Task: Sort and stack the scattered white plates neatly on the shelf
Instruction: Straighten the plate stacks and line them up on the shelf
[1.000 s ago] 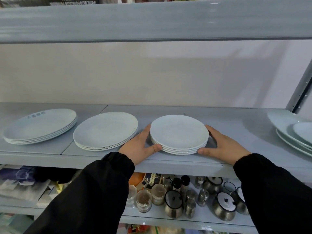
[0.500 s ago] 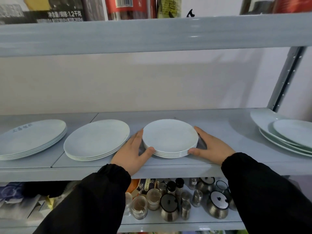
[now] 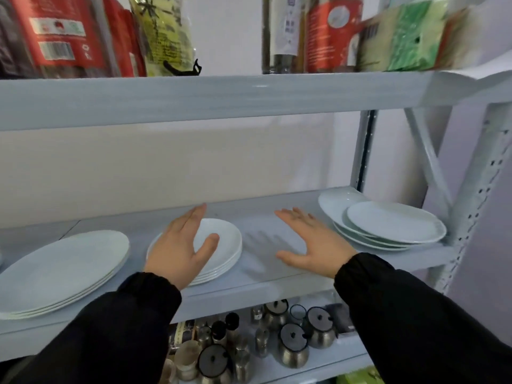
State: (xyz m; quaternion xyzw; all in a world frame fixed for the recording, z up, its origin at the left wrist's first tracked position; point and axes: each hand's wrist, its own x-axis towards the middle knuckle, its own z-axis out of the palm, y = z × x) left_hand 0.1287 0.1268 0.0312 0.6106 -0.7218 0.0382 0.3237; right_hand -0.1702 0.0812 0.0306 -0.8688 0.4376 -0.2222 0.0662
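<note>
A small stack of white plates [image 3: 224, 245] rests on the grey middle shelf [image 3: 266, 275]. My left hand [image 3: 181, 249] hovers open in front of its left side, holding nothing. My right hand [image 3: 311, 243] is open above the bare shelf to the right of that stack, fingers spread. A larger stack of white plates [image 3: 59, 270] lies at the left. At the right end an untidy pile of white plates [image 3: 388, 224] has a smaller plate sitting off-centre on bigger ones.
The upper shelf [image 3: 221, 98] carries red, yellow and green packets [image 3: 61, 34] overhead. The lower shelf holds several steel pots and jars [image 3: 293, 345]. A perforated grey upright [image 3: 476, 200] and diagonal brace stand at the right end.
Both hands have let go of the small stack and lifted off it with fingers spread. My right hand has moved right. The view has swung up and to the right.
</note>
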